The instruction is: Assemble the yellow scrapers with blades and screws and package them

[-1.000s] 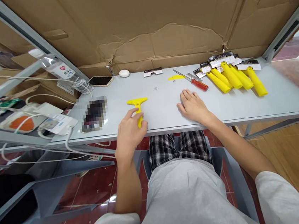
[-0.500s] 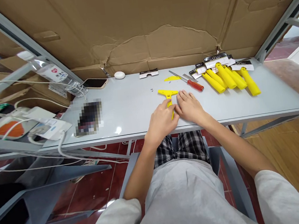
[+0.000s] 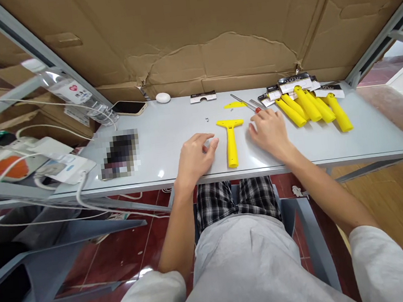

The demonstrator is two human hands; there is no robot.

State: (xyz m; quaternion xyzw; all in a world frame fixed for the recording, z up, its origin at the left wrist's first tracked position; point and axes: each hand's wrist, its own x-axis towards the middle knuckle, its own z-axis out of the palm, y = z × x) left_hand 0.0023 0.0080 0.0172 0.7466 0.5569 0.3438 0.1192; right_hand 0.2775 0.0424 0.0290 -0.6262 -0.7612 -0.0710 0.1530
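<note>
A yellow T-shaped scraper handle (image 3: pixel 231 143) lies on the table between my hands, its wide head pointing away from me. My left hand (image 3: pixel 195 157) rests to its left, fingers apart, holding nothing. On the other side, my right hand (image 3: pixel 269 132) reaches over the red-handled screwdriver (image 3: pixel 257 110) and hides most of its handle. The fingers are loosely spread, and no grip on it shows. Just beyond are a yellow flat cover piece (image 3: pixel 234 104) and a thin metal blade (image 3: pixel 255 103). Tiny screws (image 3: pixel 207 119) lie behind the scraper handle.
Several yellow scrapers (image 3: pixel 308 103) with black-and-white card lie at the right. A card piece (image 3: pixel 203 97), a white oval case (image 3: pixel 163 97) and a phone (image 3: pixel 129 107) line the back. At left are a bottle (image 3: pixel 76 94), a blurred item (image 3: pixel 119 155) and white cables (image 3: pixel 80 202).
Both hands have come off the scraper handle, leaving it on the table. My left hand moved left; my right hand moved right, over the screwdriver.
</note>
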